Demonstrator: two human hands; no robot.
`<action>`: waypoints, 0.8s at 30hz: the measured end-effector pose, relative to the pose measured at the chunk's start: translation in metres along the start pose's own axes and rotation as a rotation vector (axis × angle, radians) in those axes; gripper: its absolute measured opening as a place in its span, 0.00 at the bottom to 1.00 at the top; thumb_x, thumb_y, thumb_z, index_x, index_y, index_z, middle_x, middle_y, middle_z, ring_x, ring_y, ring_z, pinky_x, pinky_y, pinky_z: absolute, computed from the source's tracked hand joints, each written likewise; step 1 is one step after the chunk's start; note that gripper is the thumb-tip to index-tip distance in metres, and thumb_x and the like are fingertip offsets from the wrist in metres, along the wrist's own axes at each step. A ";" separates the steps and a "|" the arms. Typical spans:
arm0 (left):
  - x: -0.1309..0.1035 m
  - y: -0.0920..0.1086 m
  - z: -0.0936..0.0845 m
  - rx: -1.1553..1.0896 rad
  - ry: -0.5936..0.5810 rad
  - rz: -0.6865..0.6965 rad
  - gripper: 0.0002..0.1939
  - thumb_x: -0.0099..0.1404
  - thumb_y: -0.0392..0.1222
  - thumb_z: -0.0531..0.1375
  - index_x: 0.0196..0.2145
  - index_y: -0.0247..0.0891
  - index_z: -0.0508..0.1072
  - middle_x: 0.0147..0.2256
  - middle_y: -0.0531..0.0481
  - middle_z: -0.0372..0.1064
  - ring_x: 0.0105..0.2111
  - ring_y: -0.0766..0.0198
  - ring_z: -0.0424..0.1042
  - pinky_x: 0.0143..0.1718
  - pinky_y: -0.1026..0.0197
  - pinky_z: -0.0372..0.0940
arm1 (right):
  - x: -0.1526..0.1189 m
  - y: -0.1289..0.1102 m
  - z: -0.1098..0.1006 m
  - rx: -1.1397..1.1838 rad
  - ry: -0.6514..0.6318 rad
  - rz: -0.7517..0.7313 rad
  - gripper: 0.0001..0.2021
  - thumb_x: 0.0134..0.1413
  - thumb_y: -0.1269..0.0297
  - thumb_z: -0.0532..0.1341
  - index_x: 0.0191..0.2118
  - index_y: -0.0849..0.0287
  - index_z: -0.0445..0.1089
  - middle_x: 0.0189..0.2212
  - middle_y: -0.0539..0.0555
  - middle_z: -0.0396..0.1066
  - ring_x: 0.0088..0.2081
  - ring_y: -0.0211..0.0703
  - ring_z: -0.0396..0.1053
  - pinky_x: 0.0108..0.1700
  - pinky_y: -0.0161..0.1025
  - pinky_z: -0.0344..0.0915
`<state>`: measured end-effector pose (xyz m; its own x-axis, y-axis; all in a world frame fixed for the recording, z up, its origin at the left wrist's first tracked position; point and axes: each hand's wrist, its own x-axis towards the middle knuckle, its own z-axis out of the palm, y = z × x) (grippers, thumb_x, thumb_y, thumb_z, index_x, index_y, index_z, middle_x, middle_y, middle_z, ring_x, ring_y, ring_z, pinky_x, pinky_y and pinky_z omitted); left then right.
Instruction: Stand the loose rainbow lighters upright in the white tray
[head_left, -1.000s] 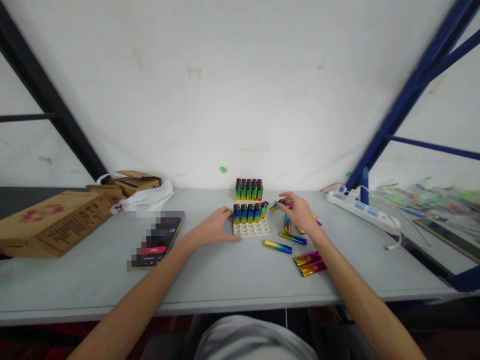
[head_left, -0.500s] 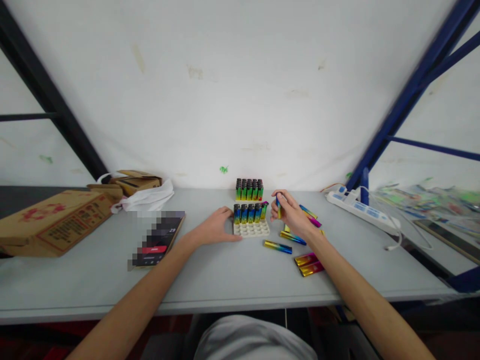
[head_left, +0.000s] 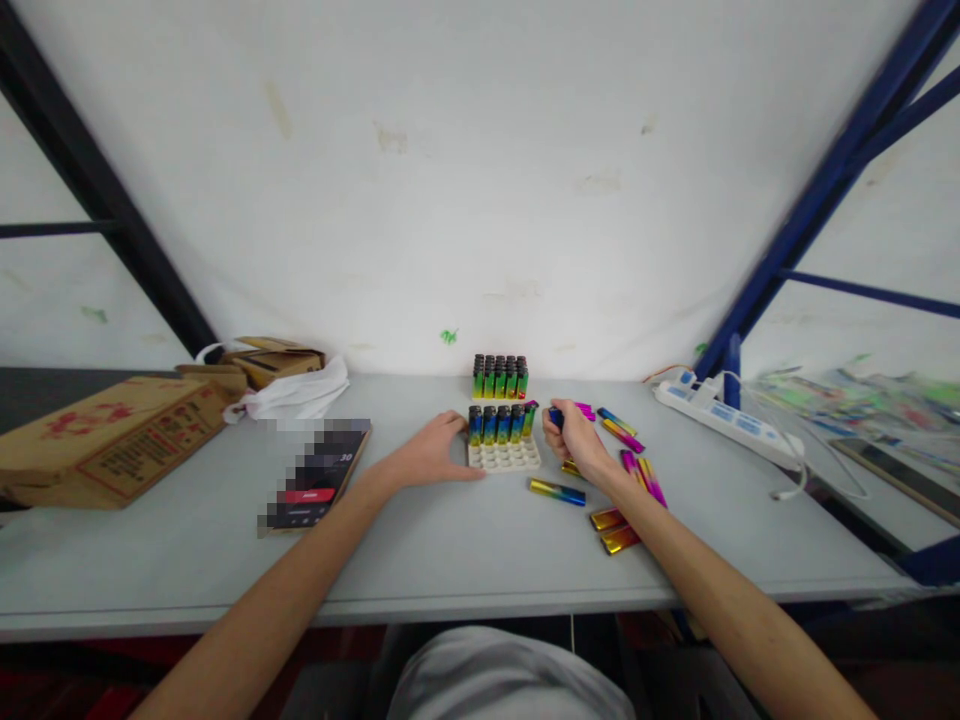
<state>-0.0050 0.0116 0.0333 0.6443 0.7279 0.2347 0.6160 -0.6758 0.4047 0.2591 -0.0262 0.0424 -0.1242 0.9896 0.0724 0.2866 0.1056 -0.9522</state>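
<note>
My left hand [head_left: 431, 452] is at the left side of a white tray [head_left: 506, 457] with round-cornered slots. Its fingers reach the back left corner and its thumb lies along the front, bracing the tray between them. Along the tray's back row stand several blue-and-yellow lighters [head_left: 496, 425], with a greenish, pink-topped lighter [head_left: 529, 414] at the right end. Just right of the tray, my right hand [head_left: 576, 437] is closed around a lighter [head_left: 556, 418]; only its blue end shows. Nearest to it on the table lies a blue-and-yellow lighter [head_left: 557, 492].
Behind the tray stands a block of green lighters [head_left: 500, 377]. Loose pink and gold lighters [head_left: 618, 540] lie around my right forearm. A phone-like device [head_left: 330, 470], white bag [head_left: 304, 392] and cardboard box [head_left: 112, 440] are left; a power strip [head_left: 724, 422] is right.
My right hand has turned over, so the lighter in it has gone from upright to mostly hidden with its end showing. My left hand stays at the tray.
</note>
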 end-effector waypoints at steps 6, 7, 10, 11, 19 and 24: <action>0.000 0.001 0.000 -0.003 0.028 0.000 0.35 0.49 0.65 0.67 0.48 0.39 0.72 0.49 0.41 0.71 0.51 0.44 0.69 0.55 0.49 0.65 | -0.001 0.001 0.001 0.164 -0.001 0.082 0.19 0.63 0.49 0.43 0.24 0.53 0.50 0.16 0.44 0.45 0.16 0.35 0.40 0.18 0.34 0.41; 0.000 0.001 0.000 0.001 0.027 0.003 0.35 0.49 0.65 0.67 0.48 0.39 0.72 0.48 0.41 0.71 0.51 0.44 0.70 0.55 0.49 0.65 | 0.000 0.001 0.001 0.186 -0.009 0.093 0.19 0.63 0.50 0.43 0.24 0.53 0.50 0.16 0.44 0.44 0.17 0.35 0.39 0.18 0.34 0.41; 0.000 0.001 -0.001 0.010 0.023 0.010 0.35 0.50 0.64 0.67 0.48 0.37 0.71 0.49 0.41 0.70 0.51 0.45 0.69 0.56 0.49 0.64 | 0.000 0.001 0.001 0.241 -0.017 0.114 0.19 0.63 0.50 0.43 0.24 0.53 0.50 0.16 0.43 0.42 0.17 0.35 0.38 0.18 0.34 0.39; 0.000 0.001 -0.001 0.009 0.020 0.011 0.35 0.50 0.64 0.67 0.48 0.37 0.71 0.49 0.40 0.70 0.51 0.45 0.69 0.56 0.49 0.64 | 0.000 0.000 0.001 0.248 -0.020 0.113 0.20 0.63 0.49 0.44 0.23 0.53 0.51 0.16 0.43 0.42 0.16 0.35 0.38 0.18 0.34 0.39; 0.000 0.002 -0.001 0.006 0.015 -0.005 0.35 0.50 0.63 0.67 0.48 0.37 0.72 0.49 0.40 0.70 0.51 0.45 0.69 0.56 0.49 0.64 | -0.003 -0.005 0.003 0.235 -0.030 0.115 0.20 0.63 0.49 0.46 0.23 0.55 0.52 0.16 0.43 0.44 0.17 0.33 0.40 0.19 0.33 0.41; 0.000 0.003 -0.002 0.007 0.008 -0.005 0.35 0.51 0.63 0.67 0.48 0.35 0.72 0.49 0.39 0.70 0.51 0.45 0.69 0.55 0.48 0.64 | -0.003 -0.002 0.003 0.179 -0.029 0.076 0.20 0.64 0.52 0.43 0.23 0.54 0.52 0.15 0.44 0.46 0.16 0.34 0.42 0.17 0.34 0.43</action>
<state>-0.0035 0.0096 0.0362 0.6379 0.7320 0.2394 0.6225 -0.6731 0.3993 0.2558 -0.0295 0.0434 -0.1371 0.9905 -0.0077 0.1235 0.0094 -0.9923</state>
